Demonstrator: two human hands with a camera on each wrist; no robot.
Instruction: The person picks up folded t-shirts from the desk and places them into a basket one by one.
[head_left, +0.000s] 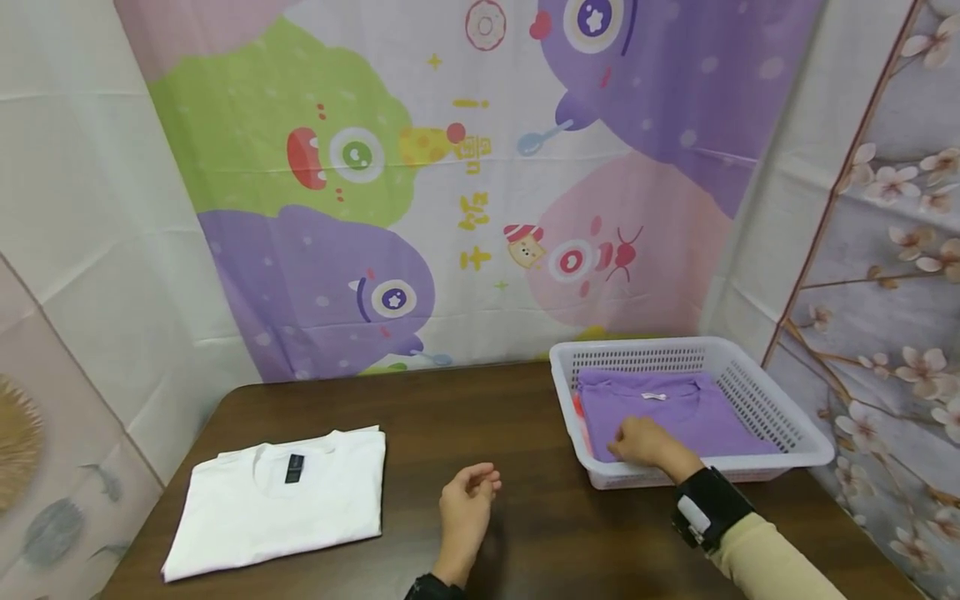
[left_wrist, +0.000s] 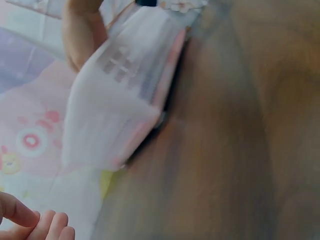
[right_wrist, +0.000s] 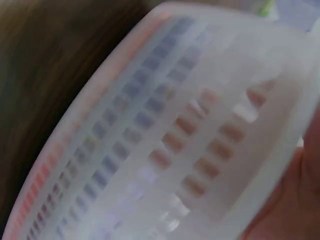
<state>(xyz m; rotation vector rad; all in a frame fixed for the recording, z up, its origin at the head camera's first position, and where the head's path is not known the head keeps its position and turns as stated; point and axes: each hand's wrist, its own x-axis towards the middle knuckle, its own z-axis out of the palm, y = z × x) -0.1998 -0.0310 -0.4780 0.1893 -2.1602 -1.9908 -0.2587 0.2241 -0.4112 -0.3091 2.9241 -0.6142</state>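
A folded purple T-shirt [head_left: 660, 408] lies flat in a white plastic basket [head_left: 806, 446], its collar and pale label toward the back. My right hand [head_left: 647, 442] is over the shirt's front left part, inside the basket's near rim, with bent fingers pointing down. I cannot tell whether these fingers pinch the cloth. In the right wrist view that hand [right_wrist: 280, 210] shows partly behind the slotted basket wall [right_wrist: 150, 125]. My left hand [head_left: 468, 504] hovers over the middle of the table, fingers loosely bent, holding nothing. Left of it lies a folded white T-shirt [head_left: 300, 508] with a dark neck label.
Something coral-red [head_left: 581, 417] shows beside the purple shirt, along the basket's left wall. The brown wooden table [head_left: 465, 417] meets a cartoon-printed curtain [head_left: 480, 317] at the back. A flower-printed curtain [head_left: 892, 358] hangs close to the basket's right side.
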